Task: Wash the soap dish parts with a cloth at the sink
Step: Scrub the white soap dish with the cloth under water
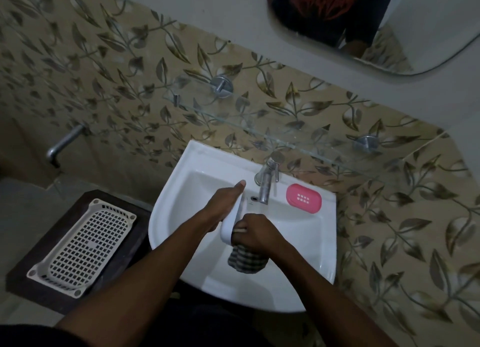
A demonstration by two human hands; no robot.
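Over the white sink my left hand holds a white soap dish tray on its edge, thumb pointing toward the wall. My right hand grips a grey checked cloth and presses it against the tray's lower end; the cloth hangs down into the basin. The pink perforated soap dish insert lies flat on the sink's right ledge, beside the chrome tap.
A cream plastic basket rests on a dark stool left of the sink. A glass shelf on chrome brackets runs above the tap. A wall spout sticks out at left. A mirror hangs top right.
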